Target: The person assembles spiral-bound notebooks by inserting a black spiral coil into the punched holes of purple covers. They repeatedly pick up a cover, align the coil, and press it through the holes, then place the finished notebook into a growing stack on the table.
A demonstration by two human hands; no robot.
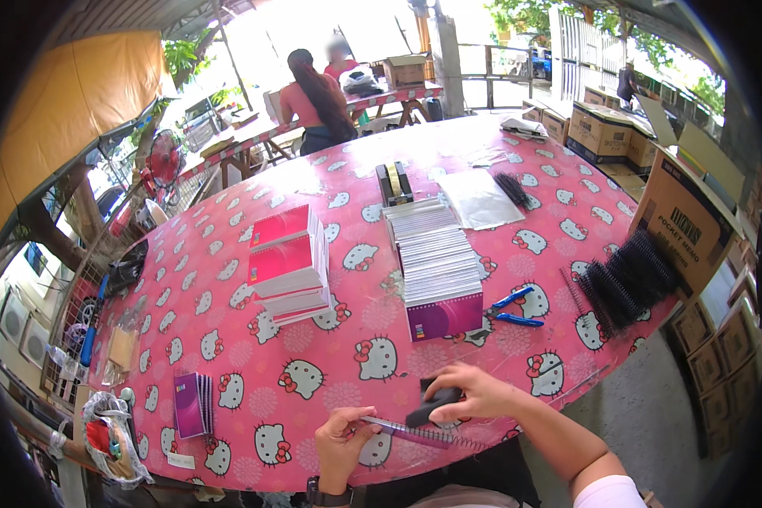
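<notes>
My left hand (342, 442) pinches one end of a thin purple memo pad (402, 430), held edge-up near the table's front edge. A dark spiral coil (466, 442) runs along the pad's edge and sticks out past its right end. In my right hand (476, 393) is a black block-shaped object (430, 408), gripped from above and resting by the coil; its exact kind is unclear. Beyond my hands lies a long row of purple memo pads (445, 318), with blue-handled pliers (516, 308) to its right.
Pink-covered pads (284, 254) stand stacked left of centre; coil-bound purple pads (193, 406) lie at near left. Black coils (626, 284) pile up beside an open carton (684, 212) on the right. A tape dispenser (394, 183) sits behind the row. Two people work at a far table.
</notes>
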